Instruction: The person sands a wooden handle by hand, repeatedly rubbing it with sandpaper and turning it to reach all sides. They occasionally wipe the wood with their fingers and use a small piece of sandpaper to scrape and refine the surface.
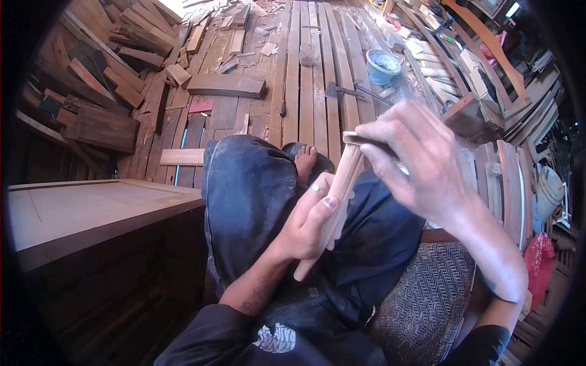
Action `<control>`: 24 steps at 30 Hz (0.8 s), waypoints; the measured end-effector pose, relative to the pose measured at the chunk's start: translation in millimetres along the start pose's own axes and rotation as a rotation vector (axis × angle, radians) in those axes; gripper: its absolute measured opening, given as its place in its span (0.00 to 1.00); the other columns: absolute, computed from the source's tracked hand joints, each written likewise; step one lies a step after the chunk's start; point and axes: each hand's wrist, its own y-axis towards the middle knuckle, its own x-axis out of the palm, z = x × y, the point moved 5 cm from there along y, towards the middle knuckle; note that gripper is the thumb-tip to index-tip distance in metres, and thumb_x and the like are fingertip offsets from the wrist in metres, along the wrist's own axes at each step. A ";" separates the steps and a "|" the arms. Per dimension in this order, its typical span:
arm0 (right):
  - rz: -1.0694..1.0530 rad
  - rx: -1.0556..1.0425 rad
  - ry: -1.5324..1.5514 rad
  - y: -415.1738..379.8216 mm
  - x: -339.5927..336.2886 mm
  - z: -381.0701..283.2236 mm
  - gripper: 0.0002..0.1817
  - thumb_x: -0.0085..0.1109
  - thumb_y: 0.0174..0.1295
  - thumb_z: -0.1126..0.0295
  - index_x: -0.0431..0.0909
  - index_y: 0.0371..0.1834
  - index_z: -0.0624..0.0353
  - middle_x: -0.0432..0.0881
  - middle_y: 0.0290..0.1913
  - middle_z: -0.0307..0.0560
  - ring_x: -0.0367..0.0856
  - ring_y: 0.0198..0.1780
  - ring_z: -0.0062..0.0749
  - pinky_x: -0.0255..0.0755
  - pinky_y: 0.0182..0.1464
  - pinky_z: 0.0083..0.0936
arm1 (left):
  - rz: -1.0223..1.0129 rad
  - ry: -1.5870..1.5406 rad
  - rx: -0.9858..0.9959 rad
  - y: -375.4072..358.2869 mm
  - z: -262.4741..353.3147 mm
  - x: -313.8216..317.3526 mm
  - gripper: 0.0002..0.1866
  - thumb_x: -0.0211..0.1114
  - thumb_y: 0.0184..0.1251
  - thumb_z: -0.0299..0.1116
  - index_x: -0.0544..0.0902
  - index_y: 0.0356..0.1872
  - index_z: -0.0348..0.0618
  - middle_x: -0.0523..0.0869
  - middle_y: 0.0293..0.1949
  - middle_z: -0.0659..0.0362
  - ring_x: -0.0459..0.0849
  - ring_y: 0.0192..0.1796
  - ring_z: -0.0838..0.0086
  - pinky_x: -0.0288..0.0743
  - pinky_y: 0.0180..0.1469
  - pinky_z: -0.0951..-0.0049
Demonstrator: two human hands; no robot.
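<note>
Wrapped around a pale, shaped length of wood [348, 172], my left hand [303, 227] is closed and wears a ring. The wood slants up and away over my lap, its lower end showing below the hand. At its upper end, my right hand [421, 160] pinches a thin, flat strip of sandpaper [352, 138] between thumb and fingers. The strip lies across the tip of the wood and touches it. The right fingers partly hide the strip, and its grit cannot be made out.
A pale wooden panel [104, 206] stands at my left. On the plank floor [302, 79] ahead lie a thick timber block [226, 85], a hatchet-like tool [342, 91] and a dark-handled tool [282, 110]. A blue bucket [382, 75] stands farther right, near stacked boards.
</note>
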 end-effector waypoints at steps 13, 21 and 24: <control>-0.046 -0.030 -0.076 -0.2 3.3 -11.1 0.19 0.77 0.58 0.70 0.84 0.52 0.57 0.79 0.47 0.43 0.80 0.49 0.41 0.72 0.52 0.40 | 0.064 0.040 -0.020 4.5 -3.0 -9.5 0.30 0.54 0.81 0.57 0.71 0.63 0.37 0.81 0.37 0.53 0.80 0.25 0.75 0.77 0.21 0.75; -0.007 0.007 0.008 -2.4 6.9 -11.2 0.19 0.76 0.58 0.73 0.83 0.52 0.60 0.78 0.46 0.45 0.82 0.47 0.41 0.78 0.48 0.39 | 0.025 0.038 0.013 2.2 0.2 -4.3 0.20 0.49 0.88 0.47 0.72 0.61 0.40 0.81 0.39 0.57 0.81 0.28 0.78 0.76 0.28 0.77; 0.001 0.000 0.009 -1.1 5.1 -11.4 0.18 0.75 0.58 0.74 0.83 0.52 0.61 0.78 0.45 0.46 0.82 0.45 0.41 0.82 0.45 0.38 | 0.038 0.053 0.015 2.1 3.6 -7.5 0.20 0.50 0.88 0.47 0.72 0.62 0.39 0.80 0.39 0.58 0.81 0.29 0.78 0.75 0.28 0.77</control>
